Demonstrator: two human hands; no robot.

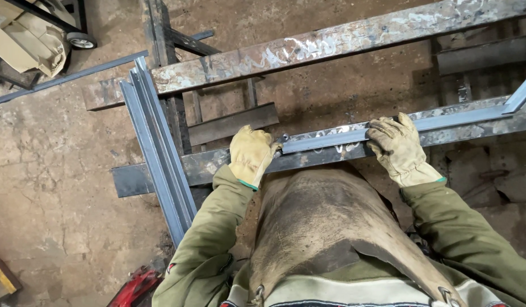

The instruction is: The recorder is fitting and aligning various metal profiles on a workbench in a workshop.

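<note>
Steel bar (388,129) gripped by left glove (250,155) at its end, right glove (397,146) further along (both clenched). Lying along rusty beam (308,156), not yet welded or clamped. More bars (155,148) stacked left.

The long grey steel angle bar (388,128) looks smooth and faintly shiny, cleaner than the rusty, paint-flecked flat steel beam (206,165) just under it, whose face is rough and matt. Both hands wear tan leather work gloves, left (250,154) and right (398,149), scuffed and dull. Nearer the body than the beam, a worn brown leather apron (320,222) is creased and matt, beside olive cloth sleeves (209,239). Beneath the beam, the dirt-stained concrete floor (58,187) is cracked and rough.
</note>
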